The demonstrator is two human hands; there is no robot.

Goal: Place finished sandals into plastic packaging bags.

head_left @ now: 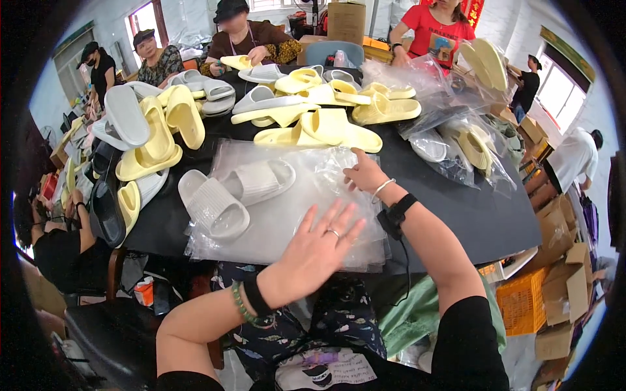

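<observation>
A stack of clear plastic bags (326, 231) lies flat on the black table before me. Two light grey ribbed slippers (215, 207) rest on its left part, one overlapping the other. My left hand (316, 251) hovers palm down above the near part of the stack, fingers spread and holding nothing. At the stack's far right corner is my right hand (366, 174), its fingers bent together on the plastic of a bag. Just beyond, yellow slippers (326, 127) lie in a row.
Yellow and grey slippers pile up along the far side and at left, where a dark slipper (107, 212) leans at the edge. Bagged slippers (473, 146) lie at right. Several people sit or stand around. An orange crate (521, 303) and cardboard boxes (566, 287) stand at lower right.
</observation>
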